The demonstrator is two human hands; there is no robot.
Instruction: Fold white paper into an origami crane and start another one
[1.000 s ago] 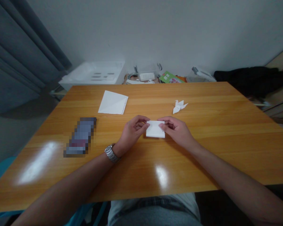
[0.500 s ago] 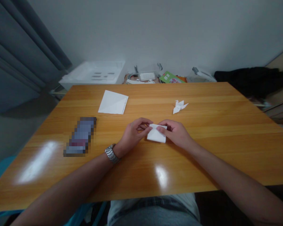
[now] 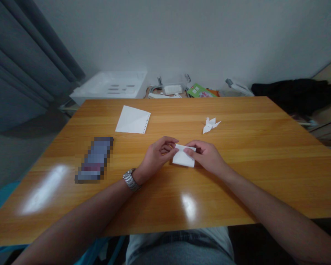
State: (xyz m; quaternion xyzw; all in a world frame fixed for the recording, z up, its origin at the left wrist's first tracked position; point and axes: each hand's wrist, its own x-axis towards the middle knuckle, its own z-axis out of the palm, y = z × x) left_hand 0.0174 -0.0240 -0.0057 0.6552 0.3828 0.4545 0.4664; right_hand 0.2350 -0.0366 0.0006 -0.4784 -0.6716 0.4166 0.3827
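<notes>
A small folded piece of white paper [image 3: 183,157] is between my hands, just above or on the wooden table [image 3: 253,184]. My left hand [image 3: 160,154] pinches its upper left corner, thumb on the front and fingers curled behind. On the upper right side, my right hand [image 3: 207,154] grips the paper with the thumb lying across its face; the other fingers are partly hidden behind it. Beyond the right hand stands a white origami crane [image 3: 211,125]. A flat white sheet [image 3: 132,120] with a perforated right edge lies beyond the left hand.
A pixelated phone-like device [image 3: 95,160] lies on the left of the table. Behind the far edge are a white tray-like box [image 3: 113,84], a green booklet [image 3: 200,91] and other clutter. Dark cloth [image 3: 295,94] sits at the far right, and a grey curtain [image 3: 24,55] hangs at left.
Both hands keep their hold on the folded paper. The left fingers have lifted very slightly; otherwise only a tiny shift of the view shows.
</notes>
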